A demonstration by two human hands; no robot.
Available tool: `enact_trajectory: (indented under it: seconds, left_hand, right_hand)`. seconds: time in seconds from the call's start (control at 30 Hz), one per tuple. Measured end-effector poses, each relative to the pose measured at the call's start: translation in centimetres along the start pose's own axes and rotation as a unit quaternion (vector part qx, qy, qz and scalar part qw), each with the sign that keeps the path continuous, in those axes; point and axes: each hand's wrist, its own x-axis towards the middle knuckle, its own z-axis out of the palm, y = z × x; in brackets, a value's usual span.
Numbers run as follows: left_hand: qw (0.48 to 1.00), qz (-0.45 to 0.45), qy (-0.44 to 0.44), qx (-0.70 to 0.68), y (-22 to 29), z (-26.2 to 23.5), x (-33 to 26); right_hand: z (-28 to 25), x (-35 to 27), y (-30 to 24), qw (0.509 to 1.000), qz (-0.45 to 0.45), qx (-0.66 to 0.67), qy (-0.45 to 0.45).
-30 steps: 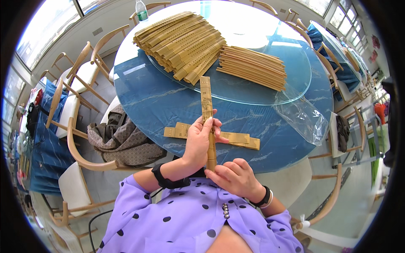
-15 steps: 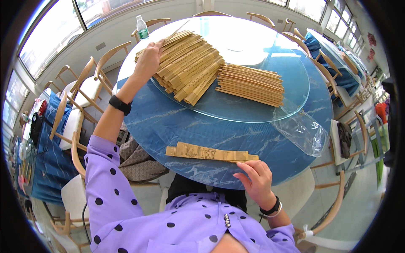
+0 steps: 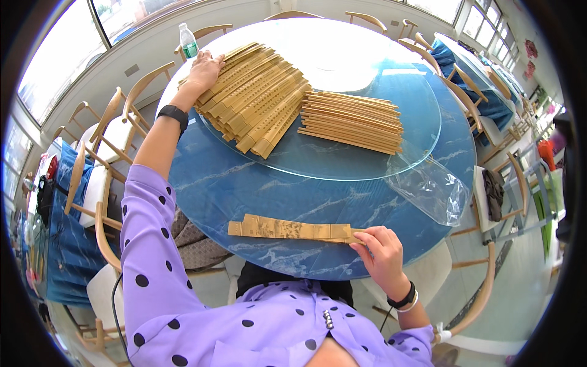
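A fanned pile of gold paper chopstick sleeves [image 3: 257,98] lies on the round glass turntable. My left hand [image 3: 205,70] rests at the pile's far left end, fingers stretched out and touching the sleeves; its fingertips are partly hidden. Close to the table's front edge, gold chopstick sleeves [image 3: 293,229] lie flat, overlapping one another. My right hand [image 3: 379,246] pinches their right end between thumb and fingers. Beside the big pile lies a stack of thin wooden chopsticks [image 3: 351,122], side by side.
A clear plastic bag [image 3: 431,189] lies at the right of the blue marbled table [image 3: 257,189], partly by the glass turntable [image 3: 342,172]. A plastic bottle [image 3: 188,41] stands at the far left edge. Wooden chairs [image 3: 143,92] surround the table.
The thin strip that stuck up from my left hand no longer shows, and that hand's fingers have spread over the pile. My right hand has closed on the front sleeves' right end.
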Motion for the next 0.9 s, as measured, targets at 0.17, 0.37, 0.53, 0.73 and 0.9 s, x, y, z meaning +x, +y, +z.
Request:
enact_trajectory:
  seconds: [0.17,0.37,0.53,0.73,0.9]
  left_hand:
    - [0.999,0.021,0.045,0.018,0.9,-0.6,-1.0]
    - [0.983,0.122,0.120,-0.065,4.6,-5.6,-7.5]
    - [0.954,0.207,0.022,-0.216,10.6,-11.2,-19.3]
    - [0.922,0.247,-0.103,-0.278,16.5,-13.9,-31.8]
    - [0.937,0.171,-0.099,-0.288,17.9,-11.9,-35.3]
  right_hand:
    - [-0.2,1.3,0.6,0.997,0.005,0.033,-0.075]
    - [-2.1,4.5,3.3,0.990,0.001,-0.015,-0.138]
    - [0.3,9.9,8.3,0.985,-0.042,-0.080,-0.144]
    - [5.0,15.1,13.1,0.973,-0.068,-0.198,-0.099]
    - [6.5,16.8,14.6,0.969,-0.080,-0.212,-0.099]
